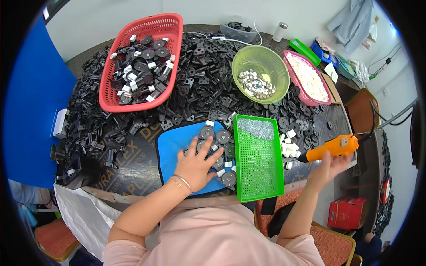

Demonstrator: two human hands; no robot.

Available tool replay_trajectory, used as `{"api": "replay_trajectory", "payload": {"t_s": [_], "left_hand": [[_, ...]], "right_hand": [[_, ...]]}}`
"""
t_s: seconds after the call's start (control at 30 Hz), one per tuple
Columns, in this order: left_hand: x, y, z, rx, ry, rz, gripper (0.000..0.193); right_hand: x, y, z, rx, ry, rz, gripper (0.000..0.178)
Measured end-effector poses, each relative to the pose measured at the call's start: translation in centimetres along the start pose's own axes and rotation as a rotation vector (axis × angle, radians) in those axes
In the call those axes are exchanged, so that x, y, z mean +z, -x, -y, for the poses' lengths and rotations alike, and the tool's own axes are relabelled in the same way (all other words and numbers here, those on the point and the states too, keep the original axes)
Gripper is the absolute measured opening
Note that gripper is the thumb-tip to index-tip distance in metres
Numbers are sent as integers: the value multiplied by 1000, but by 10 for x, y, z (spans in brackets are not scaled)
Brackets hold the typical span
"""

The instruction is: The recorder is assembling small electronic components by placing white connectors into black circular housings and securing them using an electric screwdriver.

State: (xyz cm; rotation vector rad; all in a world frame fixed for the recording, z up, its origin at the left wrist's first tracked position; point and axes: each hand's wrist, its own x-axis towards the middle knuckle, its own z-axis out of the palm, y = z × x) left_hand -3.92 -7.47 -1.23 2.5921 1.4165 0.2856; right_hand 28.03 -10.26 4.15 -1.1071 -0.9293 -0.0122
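Note:
My left hand lies spread over a blue mat, its fingers apart on a cluster of black caster-like parts. Each part has a round black disc and a small white block; some are hidden under the fingers. Off to the right, my right hand is at the body of an orange electric screwdriver, which tilts with its dark tip toward the left. Between the hands stands a green perforated tray with many small silver screws at its far end.
A red basket of assembled parts stands on heaped black pieces. Farther right are a yellow-green bowl of metal pieces and a pink basket of white pieces. White blocks lie beside the tray. A cable runs from the screwdriver.

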Motion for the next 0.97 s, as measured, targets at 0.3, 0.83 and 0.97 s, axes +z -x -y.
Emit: {"api": "replay_trajectory", "payload": {"t_s": [0.3, 0.83, 0.97], "left_hand": [[12, 13, 20, 26, 33, -166, 39], [-174, -52, 130, -338, -6, -643, 87], [-166, -36, 121, -178, -110, -709, 88]], "right_hand": [[117, 47, 45, -511, 510, 1404, 59], [191, 76, 42, -520, 972, 1987, 108], [191, 83, 37, -368, 903, 2038, 105]]}}
